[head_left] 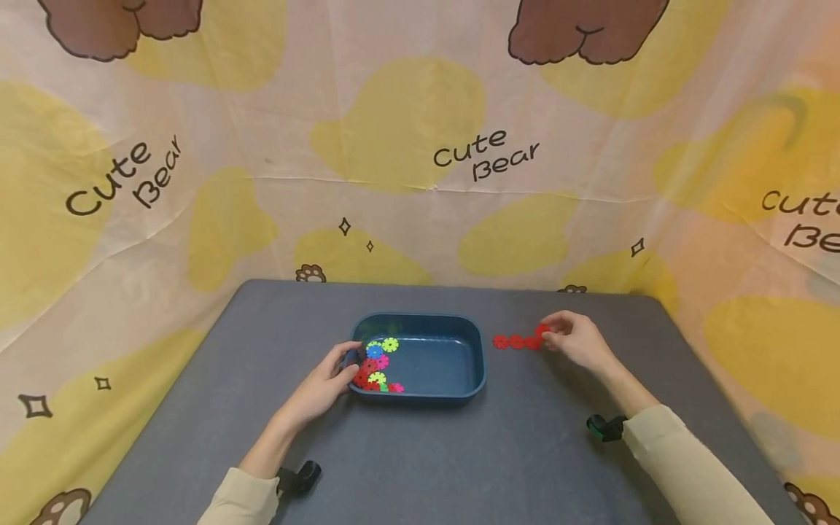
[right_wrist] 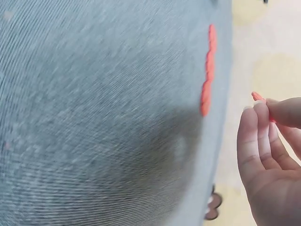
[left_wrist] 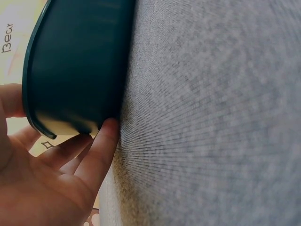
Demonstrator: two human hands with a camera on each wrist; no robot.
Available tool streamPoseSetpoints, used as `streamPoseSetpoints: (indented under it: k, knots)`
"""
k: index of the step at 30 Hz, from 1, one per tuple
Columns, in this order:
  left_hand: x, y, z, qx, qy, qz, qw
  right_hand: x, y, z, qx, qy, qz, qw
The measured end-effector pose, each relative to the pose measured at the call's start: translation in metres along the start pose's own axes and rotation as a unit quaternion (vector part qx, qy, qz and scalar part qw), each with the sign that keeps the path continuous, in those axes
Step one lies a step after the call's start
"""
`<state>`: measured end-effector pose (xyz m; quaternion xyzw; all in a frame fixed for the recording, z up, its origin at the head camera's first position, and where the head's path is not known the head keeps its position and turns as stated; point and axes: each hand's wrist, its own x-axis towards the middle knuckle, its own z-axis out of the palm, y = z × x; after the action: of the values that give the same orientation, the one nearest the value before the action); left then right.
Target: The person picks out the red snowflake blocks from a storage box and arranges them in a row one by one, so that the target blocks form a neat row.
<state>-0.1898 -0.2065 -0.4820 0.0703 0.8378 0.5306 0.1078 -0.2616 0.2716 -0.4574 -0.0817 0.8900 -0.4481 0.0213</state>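
Note:
A dark blue plastic bin [head_left: 420,397] stands on the table, several coloured notched discs [head_left: 374,364] heaped at its left end. My left hand [head_left: 326,380] holds that end, thumb at the rim and fingertips [left_wrist: 109,129] against the outer wall in the left wrist view. Right of the bin, red notched discs [head_left: 516,342] lie flat in a row, seen edge-on as a red strip [right_wrist: 208,70] in the right wrist view. Over the row's right end, my right hand [head_left: 576,339] pinches another red notched disc [right_wrist: 257,96] between thumb and fingertips, raised off the table.
The grey table [head_left: 420,467] carries the bin near its far edge. A printed cloth [head_left: 394,146] hangs behind and along both sides. Black wrist devices [head_left: 302,477] sit by both sleeves.

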Motion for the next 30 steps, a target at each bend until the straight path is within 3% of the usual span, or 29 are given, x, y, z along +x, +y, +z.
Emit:
streamPoseSetpoints:
  k: [11,24,30]
  knots:
    - [-0.002,0.000,0.000,-0.007,0.001,0.002,1.0000,0.008,0.025,0.001,-0.028,0.008,0.053,0.998]
    - [-0.001,-0.002,0.001,-0.013,0.003,0.005,0.9999,0.011,0.027,0.002,-0.110,-0.001,0.050,0.993]
    - [0.000,-0.002,0.000,-0.011,0.003,0.000,0.9999,0.010,0.024,-0.001,-0.122,-0.008,0.049,0.991]
